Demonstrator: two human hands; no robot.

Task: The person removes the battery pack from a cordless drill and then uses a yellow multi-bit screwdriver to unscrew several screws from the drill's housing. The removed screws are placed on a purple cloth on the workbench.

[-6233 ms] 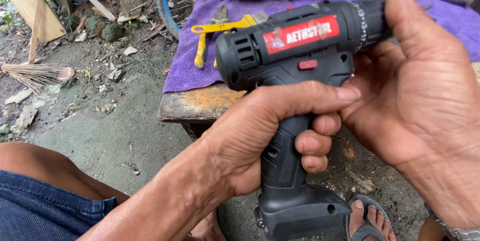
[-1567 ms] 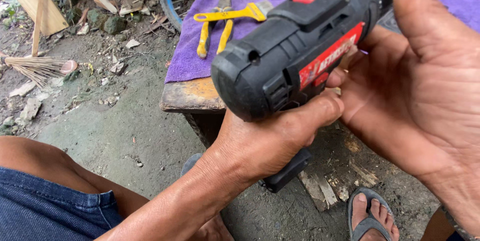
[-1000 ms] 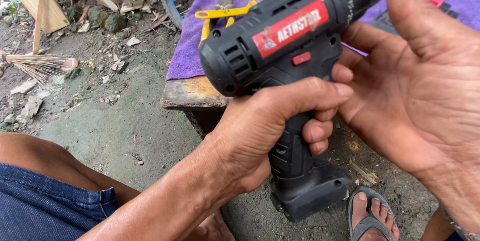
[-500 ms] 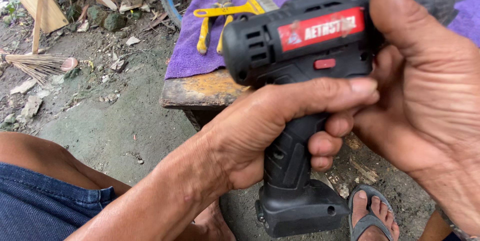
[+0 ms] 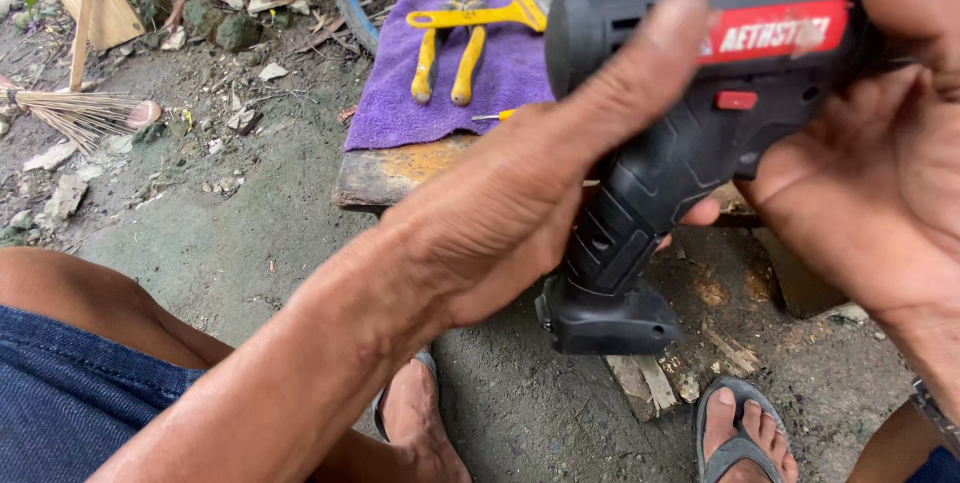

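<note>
I am seeing my left hand [image 5: 510, 213] lying against the near side of a black plastic cordless drill with a red label [image 5: 690, 123], fingers stretched out and mostly open, thumb reaching up along the motor housing; the palm is touching the grip, but the fingers are not closing round it. My right hand [image 5: 870, 173] is cupping the drill from the right, palm under the body and thumb lying over the top, so this hand is carrying it. The drill is hanging upright in the middle of the scene, its blocky base pointing down over the dirt ground [image 5: 240, 243]. Beyond it, a purple cloth [image 5: 500, 73] is covering a worn wooden bench [image 5: 390, 173], and yellow-handled pliers [image 5: 465, 38] are lying on the cloth. At the far left a straw broom [image 5: 75, 118] is resting on the ground.
</note>
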